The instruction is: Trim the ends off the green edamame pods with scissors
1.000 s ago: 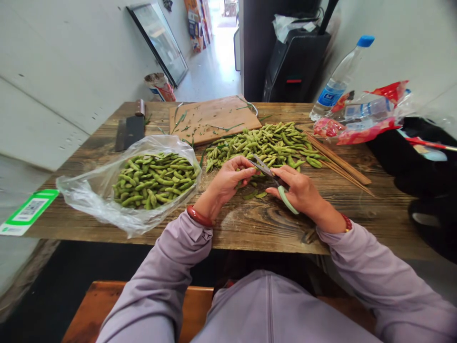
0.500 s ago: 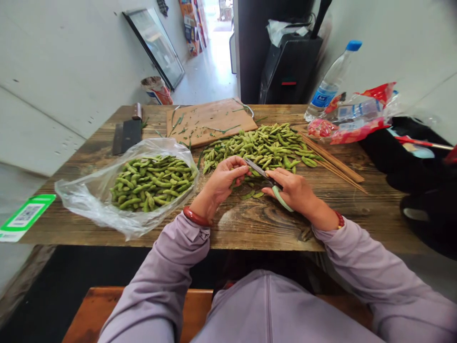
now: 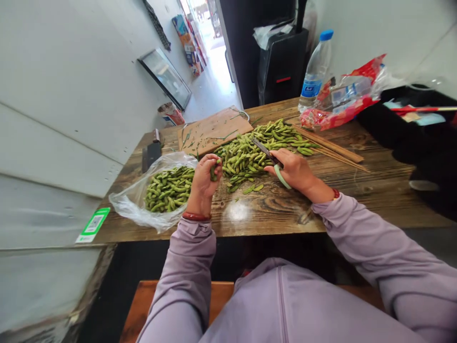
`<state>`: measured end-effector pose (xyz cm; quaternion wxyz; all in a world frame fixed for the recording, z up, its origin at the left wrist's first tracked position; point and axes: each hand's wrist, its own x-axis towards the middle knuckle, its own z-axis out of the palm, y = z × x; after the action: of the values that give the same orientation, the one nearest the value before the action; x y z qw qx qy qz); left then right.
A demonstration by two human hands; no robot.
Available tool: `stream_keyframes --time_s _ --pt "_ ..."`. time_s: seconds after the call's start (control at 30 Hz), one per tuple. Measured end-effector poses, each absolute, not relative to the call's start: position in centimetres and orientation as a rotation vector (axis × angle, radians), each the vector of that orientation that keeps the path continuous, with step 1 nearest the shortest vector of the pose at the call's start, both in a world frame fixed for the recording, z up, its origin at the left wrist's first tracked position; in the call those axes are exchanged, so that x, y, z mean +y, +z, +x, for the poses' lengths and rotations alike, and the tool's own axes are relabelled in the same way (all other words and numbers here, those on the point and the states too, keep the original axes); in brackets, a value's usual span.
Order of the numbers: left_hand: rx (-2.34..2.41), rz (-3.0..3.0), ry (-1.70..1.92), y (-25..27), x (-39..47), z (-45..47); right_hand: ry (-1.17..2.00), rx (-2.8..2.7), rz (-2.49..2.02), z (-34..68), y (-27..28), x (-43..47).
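Pinching curved pod (image 3: 214, 173), left hand (image 3: 203, 182); right hand (image 3: 295, 169) clamped on metal scissors (image 3: 263, 149). Crinkly plastic bag (image 3: 131, 206) near left edge of tabletop (image 3: 271, 214).

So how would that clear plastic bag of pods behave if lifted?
The bag would probably sag and fold, since its thin film lies crumpled. With its mouth open, the heaped pods could spill if it tips.

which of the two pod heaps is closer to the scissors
The loose heap lying on the wooden table, overlapped in view by the scissors; the other heap sits in a clear plastic bag, farther left.
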<state>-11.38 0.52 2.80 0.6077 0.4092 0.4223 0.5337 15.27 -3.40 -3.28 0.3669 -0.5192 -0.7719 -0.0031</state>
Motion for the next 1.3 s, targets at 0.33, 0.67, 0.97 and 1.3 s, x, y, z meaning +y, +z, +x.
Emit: stream_keyframes --time_s 0.33,0.67,0.97,1.3 --pt "1.954 1.771 1.232 7.8 0.5 -22.5 0.015 -2.006 -1.325 14.6 -2.8 -4.3" --pt "1.628 2.101 0.946 5.1 -0.3 -16.3 0.084 -1.916 -1.275 14.8 -3.0 -4.0" --pt "1.528 2.13 1.002 1.6 1.5 -9.5 -0.062 -1.892 -1.261 15.2 -1.8 -4.1" --pt "1.441 2.283 0.891 0.5 3.4 -8.5 0.102 -1.829 -1.124 15.0 -1.7 -4.1"
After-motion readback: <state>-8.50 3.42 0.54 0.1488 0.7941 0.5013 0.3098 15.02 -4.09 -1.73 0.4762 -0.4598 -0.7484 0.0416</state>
